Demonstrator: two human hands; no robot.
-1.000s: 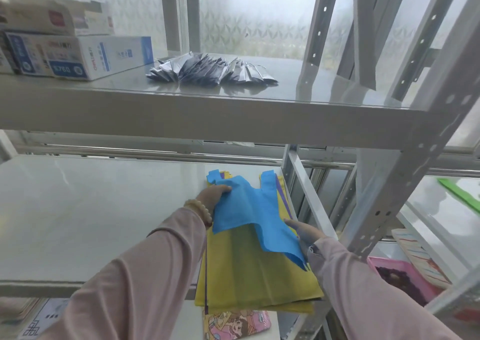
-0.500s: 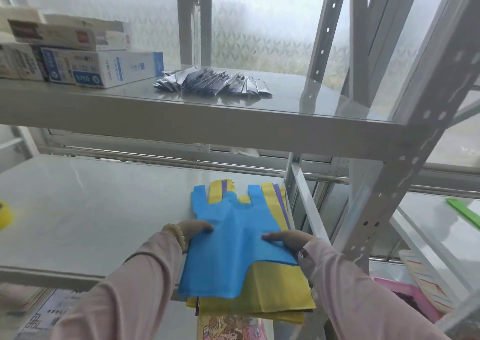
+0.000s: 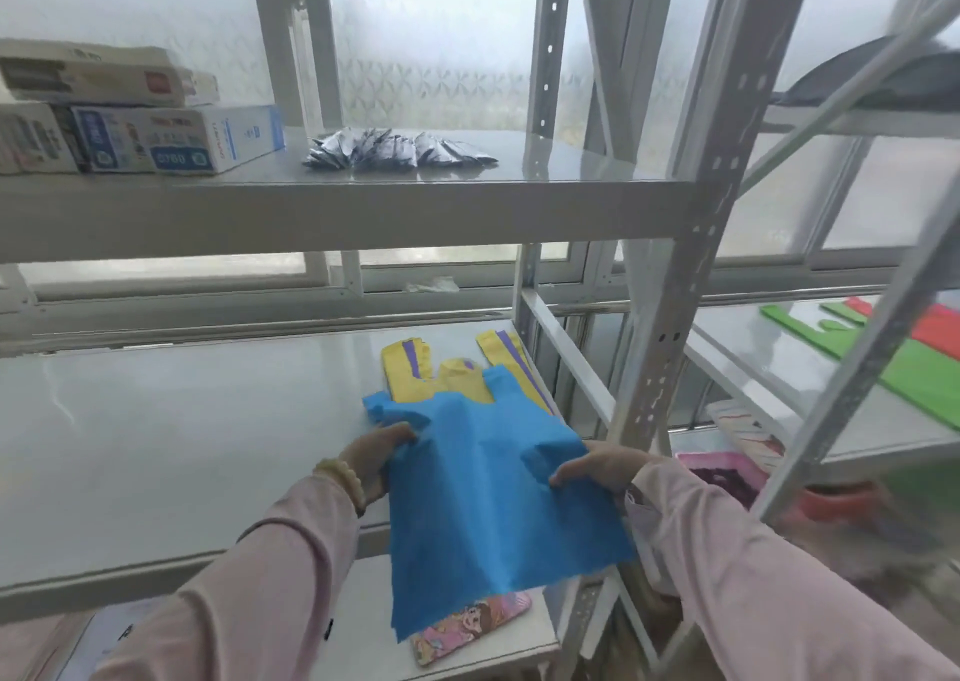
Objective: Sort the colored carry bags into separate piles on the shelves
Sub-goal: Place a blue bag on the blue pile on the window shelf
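A blue carry bag (image 3: 488,493) hangs over the front edge of the middle shelf (image 3: 182,446). My left hand (image 3: 376,449) grips its left side and my right hand (image 3: 602,464) grips its right side, fingers curled into the cloth. Behind it lies a pile of yellow carry bags (image 3: 452,368) with purple strips showing between them; the blue bag hides most of that pile. On the shelf unit to the right lie a green bag (image 3: 883,363) and a red bag (image 3: 935,329).
White metal uprights (image 3: 691,285) stand between the two shelf units. The upper shelf (image 3: 311,212) holds boxes (image 3: 130,124) and silver sachets (image 3: 400,147). Below lie a cartoon-printed pouch (image 3: 472,628) and a pink basket (image 3: 722,472).
The blue bag has been drawn toward me off the yellow pile, uncovering the yellow handles. Both hands moved back with it, and the view swung right.
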